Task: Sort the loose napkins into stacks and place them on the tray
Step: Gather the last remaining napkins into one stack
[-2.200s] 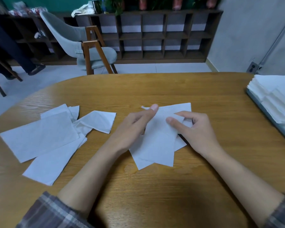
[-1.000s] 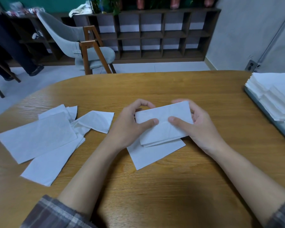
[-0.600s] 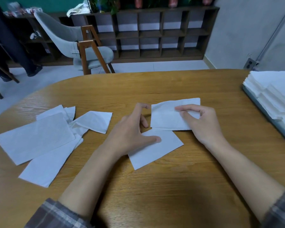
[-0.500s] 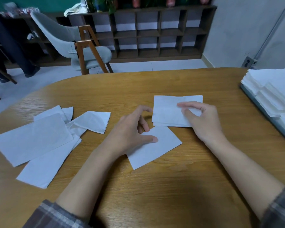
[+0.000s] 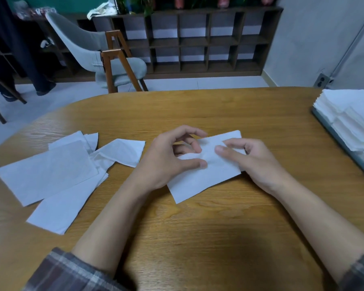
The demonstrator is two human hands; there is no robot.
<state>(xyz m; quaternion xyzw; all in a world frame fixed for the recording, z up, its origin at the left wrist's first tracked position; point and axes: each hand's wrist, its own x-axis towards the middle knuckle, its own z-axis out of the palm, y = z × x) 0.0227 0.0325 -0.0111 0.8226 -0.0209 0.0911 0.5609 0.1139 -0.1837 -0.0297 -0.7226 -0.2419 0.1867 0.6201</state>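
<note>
In the middle of the wooden table lies a flat white napkin. My left hand pinches its raised far edge between thumb and curled fingers. My right hand holds a folded napkin over the flat one, thumb on top and fingers curled round its right end. Several loose napkins lie overlapping at the left. The grey tray at the right edge carries tall stacks of white napkins.
Beyond the table's far edge stand a grey chair with wooden legs and a dark cubby shelf. A person's legs show at the far left. The wall rises at the back right.
My right hand brought the folded napkin back left over the flat napkin. My left hand went from pressing the flat napkin to pinching its far edge.
</note>
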